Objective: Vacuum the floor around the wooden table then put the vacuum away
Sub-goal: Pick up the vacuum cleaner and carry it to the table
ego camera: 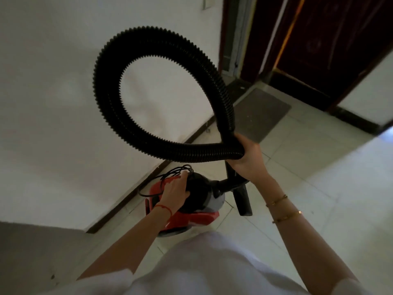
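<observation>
Right of centre, the right hand (247,155) grips the crossed black hose (106,99), looped up-frame. Lower centre, the left hand (175,191) curls around the cord (153,182) atop the red vacuum (195,217), close beside the wall's baseboard (127,199); open tile floor (319,177) spreads rightward.

Red and black vacuum (191,218) on pale tiled floor (308,188) beside white wall (53,103), left hand (174,188) gripping its top with looped cord (161,177), right hand (247,155) holding black ribbed hose (106,99) in a raised loop, grey doormat (259,113) before dark door (331,43)
</observation>
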A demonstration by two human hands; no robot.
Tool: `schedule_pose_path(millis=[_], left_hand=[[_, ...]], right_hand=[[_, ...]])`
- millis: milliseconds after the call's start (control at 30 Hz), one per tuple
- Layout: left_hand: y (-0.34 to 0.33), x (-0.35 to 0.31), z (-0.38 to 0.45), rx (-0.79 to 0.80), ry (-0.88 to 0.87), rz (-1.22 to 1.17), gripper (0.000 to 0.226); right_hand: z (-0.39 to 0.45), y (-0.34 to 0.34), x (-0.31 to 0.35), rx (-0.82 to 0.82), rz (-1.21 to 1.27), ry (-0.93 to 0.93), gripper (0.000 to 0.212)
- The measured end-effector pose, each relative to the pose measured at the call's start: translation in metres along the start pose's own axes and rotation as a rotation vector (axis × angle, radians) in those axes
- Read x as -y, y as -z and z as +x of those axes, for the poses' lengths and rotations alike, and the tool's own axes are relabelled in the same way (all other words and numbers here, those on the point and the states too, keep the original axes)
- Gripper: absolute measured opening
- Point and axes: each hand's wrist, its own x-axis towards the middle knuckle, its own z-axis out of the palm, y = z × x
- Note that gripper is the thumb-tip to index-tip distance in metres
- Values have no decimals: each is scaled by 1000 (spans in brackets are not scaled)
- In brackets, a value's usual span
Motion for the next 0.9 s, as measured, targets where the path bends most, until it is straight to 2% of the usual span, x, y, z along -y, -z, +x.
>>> schedule_pose_path(millis=[200,400,633,900], left_hand=[[-16,-45,4,117,-240,122,57],[-43,-121,-5,235,-466,200,61],[-99,-246,-36,343,-679,308,53],[-190,-403,-90,440,-859,288,51]], right_hand=[[-72,42,-8,-194,-50,-130,31],[-156,98,-27,-392,-154,-301,42],[-264,189,-45,-619,-242,-406,39],[-393,309,-70,-831,-367,-564,36]])
